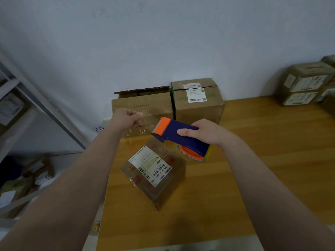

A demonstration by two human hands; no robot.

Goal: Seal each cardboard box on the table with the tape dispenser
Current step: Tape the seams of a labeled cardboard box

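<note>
A small cardboard box (154,171) with a white shipping label lies on the wooden table (253,160), turned at an angle. Above it my right hand (204,131) grips a blue and orange tape dispenser (179,136). My left hand (126,118) pinches the free end of the clear tape (146,120), which stretches from the dispenser's orange head to my fingers. Neither the tape nor the dispenser touches the small box.
Against the wall stand a box with open flaps (143,104) and a taller labelled box (197,100). More labelled boxes (306,84) are stacked at the far right. A metal shelf (21,98) with parcels stands left of the table.
</note>
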